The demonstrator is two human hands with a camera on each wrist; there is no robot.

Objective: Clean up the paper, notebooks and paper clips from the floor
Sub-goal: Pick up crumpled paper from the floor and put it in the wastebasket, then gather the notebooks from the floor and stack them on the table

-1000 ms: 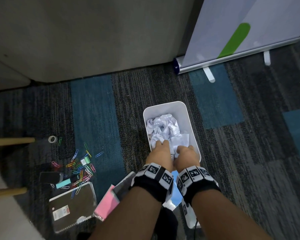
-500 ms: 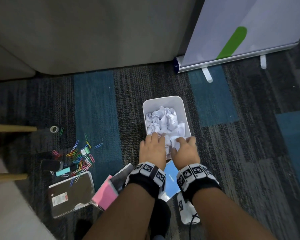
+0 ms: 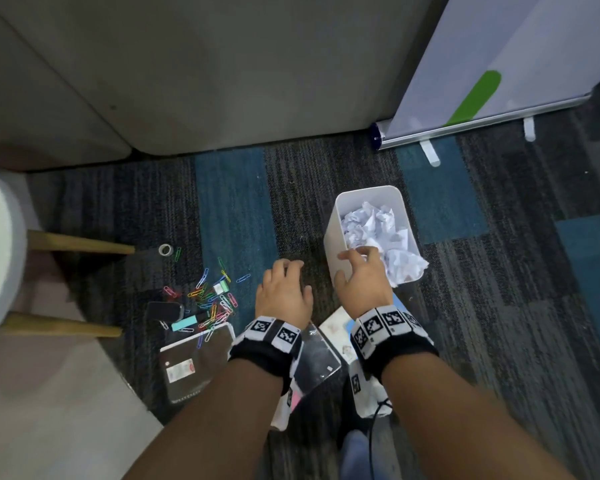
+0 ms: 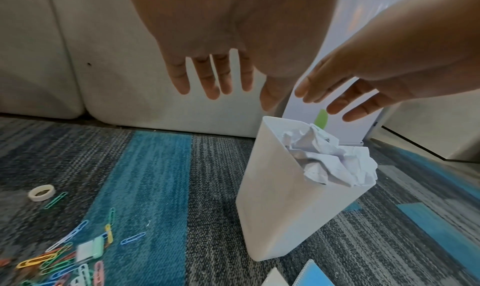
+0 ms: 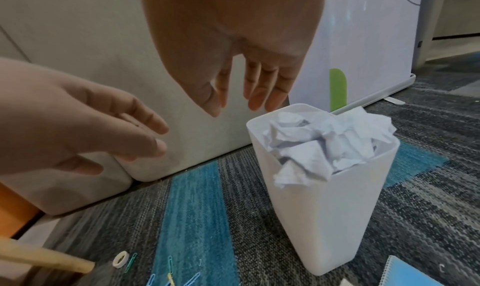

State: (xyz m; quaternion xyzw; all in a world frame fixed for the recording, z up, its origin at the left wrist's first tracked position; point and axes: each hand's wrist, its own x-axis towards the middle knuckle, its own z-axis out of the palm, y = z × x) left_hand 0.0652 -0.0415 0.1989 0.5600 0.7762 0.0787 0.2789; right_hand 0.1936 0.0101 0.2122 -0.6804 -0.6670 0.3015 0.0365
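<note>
A white bin (image 3: 331, 244) stands on the carpet, stuffed with crumpled paper (image 3: 374, 230) that spills over its near rim. My right hand (image 3: 357, 271) hovers at the bin's near left corner, fingers loose, holding nothing. My left hand (image 3: 284, 285) hangs empty over the carpet just left of the bin, fingers (image 4: 207, 80) straight and spread. Coloured paper clips (image 3: 212, 299) lie scattered to the left. A dark-cover notebook (image 3: 194, 362) lies below them, and a clear-cover notebook (image 3: 316, 358) lies half under my left wrist. A blue notebook (image 5: 415, 274) lies near the bin's base.
A tape roll (image 3: 166, 250) and a black phone-like object (image 3: 165, 310) lie by the clips. Two wooden chair legs (image 3: 80, 244) reach in from the left. A grey sofa base (image 3: 187, 81) runs along the back, with a banner stand (image 3: 482, 123) at back right.
Both hands have come up off the paper in the bin. The left hand has swung left, clear of the bin. The paper stays in the bin.
</note>
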